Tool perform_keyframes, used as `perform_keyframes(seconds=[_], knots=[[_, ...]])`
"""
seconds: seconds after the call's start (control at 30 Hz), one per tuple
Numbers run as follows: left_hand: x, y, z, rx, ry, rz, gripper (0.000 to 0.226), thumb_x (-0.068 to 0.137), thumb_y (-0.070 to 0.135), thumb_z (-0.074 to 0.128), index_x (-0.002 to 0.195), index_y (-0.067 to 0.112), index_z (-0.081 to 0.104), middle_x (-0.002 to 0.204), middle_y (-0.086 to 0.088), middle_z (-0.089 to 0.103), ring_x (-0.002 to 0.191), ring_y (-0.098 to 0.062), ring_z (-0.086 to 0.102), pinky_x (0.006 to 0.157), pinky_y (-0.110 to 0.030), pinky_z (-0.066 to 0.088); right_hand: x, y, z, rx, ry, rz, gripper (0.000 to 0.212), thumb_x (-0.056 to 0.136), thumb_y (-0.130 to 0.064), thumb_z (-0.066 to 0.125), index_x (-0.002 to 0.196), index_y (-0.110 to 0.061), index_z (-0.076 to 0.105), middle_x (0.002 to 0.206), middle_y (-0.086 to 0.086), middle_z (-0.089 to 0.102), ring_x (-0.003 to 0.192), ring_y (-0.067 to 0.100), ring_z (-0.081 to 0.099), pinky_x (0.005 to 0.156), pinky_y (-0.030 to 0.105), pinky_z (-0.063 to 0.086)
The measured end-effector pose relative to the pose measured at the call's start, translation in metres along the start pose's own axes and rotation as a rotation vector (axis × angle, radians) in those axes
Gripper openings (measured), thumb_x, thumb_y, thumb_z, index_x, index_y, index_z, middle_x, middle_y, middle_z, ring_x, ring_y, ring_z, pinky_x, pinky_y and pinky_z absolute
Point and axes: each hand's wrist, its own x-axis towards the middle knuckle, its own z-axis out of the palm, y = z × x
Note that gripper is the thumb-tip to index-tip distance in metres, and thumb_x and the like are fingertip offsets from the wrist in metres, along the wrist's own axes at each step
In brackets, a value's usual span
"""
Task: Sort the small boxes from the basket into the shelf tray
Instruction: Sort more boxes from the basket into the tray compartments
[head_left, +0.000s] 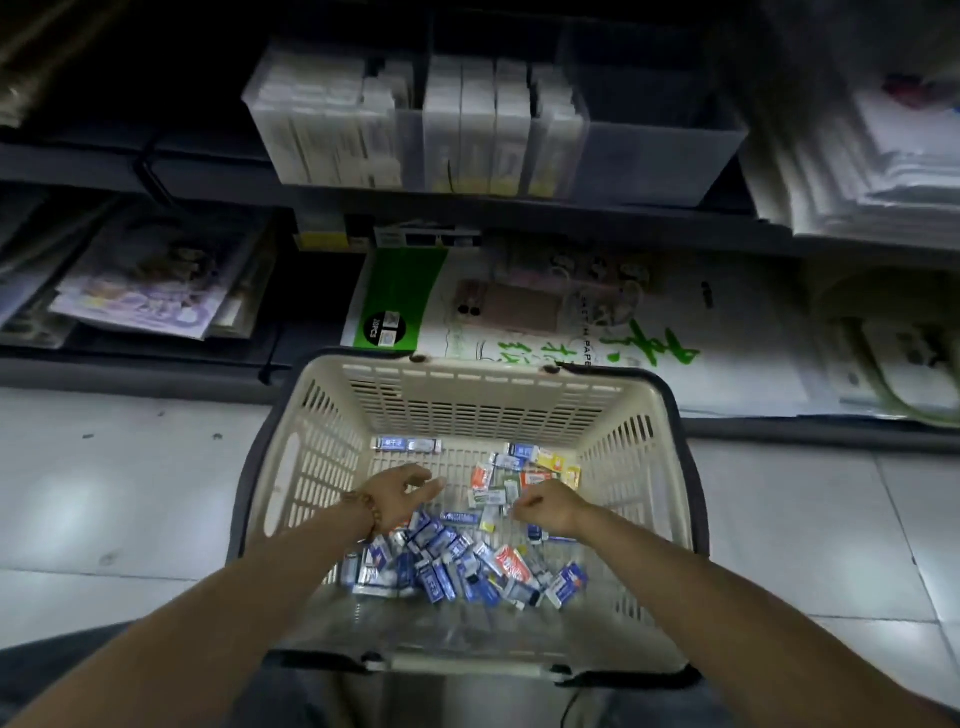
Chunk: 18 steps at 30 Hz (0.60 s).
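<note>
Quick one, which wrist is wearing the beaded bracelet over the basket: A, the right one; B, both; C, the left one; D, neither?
C: the beaded bracelet circles the wrist of the left hand, while the wrist of the right hand is bare.

One view, head-worn, wide-angle. We look forward and steeply down into the basket from close above its near rim. Beyond its far rim the shelf fills the upper frame; floor shows either side of the basket.
</note>
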Motion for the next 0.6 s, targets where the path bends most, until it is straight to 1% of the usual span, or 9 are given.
perform_keyframes(seconds=[0.07, 0.13, 0.23, 0.33, 0.37, 0.43, 0.47, 0.53, 0.6], knots=[[0.01, -0.013, 0.025, -0.071, -0.03, -0.044, 0.038, 0.096, 0.04, 0.041, 0.11, 0.009, 0.059, 0.104, -0.005, 0.059, 0.1, -0.019, 0.054, 0.084, -0.022, 0.038, 0.018, 0.015, 0.021, 0.01, -0.05, 0.057, 0.038, 0.094, -0.026, 0.055, 0.121, 0.0, 0.06, 0.132, 0.015, 0.056, 0.12, 0.027, 0.053, 0.1, 0.03, 0.041], [0.018, -0.025, 0.048, -0.093, -0.04, -0.076, 0.032, 0.098, 0.035, 0.039, 0.095, 0.01, 0.057, 0.092, -0.007, 0.056, 0.093, -0.018, 0.052, 0.078, -0.022, 0.036, 0.033, 0.026, 0.038, 0.033, -0.103, 0.093, 0.049, 0.096, -0.029, 0.053, 0.135, 0.0, 0.047, 0.146, 0.014, 0.041, 0.13, 0.028, 0.044, 0.105, 0.032, 0.036], [0.03, -0.037, 0.068, -0.159, -0.059, -0.134, 0.037, 0.1, 0.033, 0.035, 0.104, 0.005, 0.06, 0.103, -0.016, 0.059, 0.101, -0.023, 0.054, 0.087, -0.026, 0.039, 0.052, 0.034, 0.054, 0.103, -0.034, 0.07, 0.054, 0.093, -0.023, 0.057, 0.14, -0.004, 0.037, 0.145, 0.015, 0.039, 0.128, 0.028, 0.044, 0.103, 0.036, 0.039], [0.038, -0.039, 0.071, -0.398, 0.005, -0.202, 0.046, 0.095, 0.045, 0.037, 0.107, 0.009, 0.062, 0.107, -0.014, 0.061, 0.1, -0.023, 0.057, 0.084, -0.026, 0.038, 0.064, 0.031, 0.068, 0.259, 0.131, -0.003, 0.058, 0.089, -0.011, 0.063, 0.141, -0.012, 0.036, 0.126, 0.012, 0.046, 0.106, 0.021, 0.05, 0.09, 0.031, 0.044], [0.041, -0.04, 0.07, -0.44, 0.026, -0.217, 0.046, 0.096, 0.043, 0.037, 0.116, 0.009, 0.06, 0.116, -0.012, 0.059, 0.108, -0.023, 0.055, 0.087, -0.026, 0.038, 0.066, 0.029, 0.069, 0.276, 0.174, -0.03, 0.062, 0.088, -0.01, 0.064, 0.142, -0.015, 0.035, 0.122, 0.009, 0.043, 0.102, 0.019, 0.049, 0.088, 0.03, 0.045], [0.047, -0.043, 0.071, -0.415, 0.039, -0.207, 0.045, 0.099, 0.035, 0.038, 0.131, 0.006, 0.05, 0.134, -0.013, 0.051, 0.124, -0.026, 0.047, 0.096, -0.025, 0.034, 0.07, 0.029, 0.071, 0.139, 0.221, -0.079, 0.063, 0.088, -0.018, 0.065, 0.143, -0.021, 0.036, 0.128, 0.006, 0.036, 0.108, 0.021, 0.051, 0.093, 0.03, 0.046], [0.049, -0.045, 0.073, -0.397, 0.048, -0.202, 0.045, 0.099, 0.033, 0.038, 0.133, 0.006, 0.048, 0.136, -0.014, 0.049, 0.125, -0.027, 0.046, 0.097, -0.024, 0.034, 0.071, 0.03, 0.072, 0.03, 0.222, -0.098, 0.064, 0.087, -0.022, 0.066, 0.143, -0.023, 0.036, 0.132, 0.006, 0.034, 0.112, 0.023, 0.051, 0.094, 0.03, 0.046], [0.051, -0.047, 0.078, -0.418, 0.077, -0.2, 0.045, 0.098, 0.035, 0.039, 0.132, 0.007, 0.049, 0.134, -0.014, 0.051, 0.122, -0.026, 0.048, 0.094, -0.024, 0.034, 0.07, 0.032, 0.075, -0.085, 0.235, -0.103, 0.067, 0.084, -0.023, 0.069, 0.142, -0.024, 0.037, 0.134, 0.003, 0.034, 0.112, 0.022, 0.05, 0.091, 0.028, 0.044], [0.052, -0.048, 0.083, -0.446, 0.098, -0.185, 0.043, 0.098, 0.037, 0.038, 0.128, 0.01, 0.052, 0.13, -0.011, 0.054, 0.112, -0.022, 0.051, 0.088, -0.023, 0.034, 0.068, 0.033, 0.082, -0.04, 0.302, -0.089, 0.06, 0.081, -0.017, 0.072, 0.134, -0.021, 0.044, 0.13, 0.001, 0.036, 0.1, 0.018, 0.052, 0.087, 0.026, 0.045]])
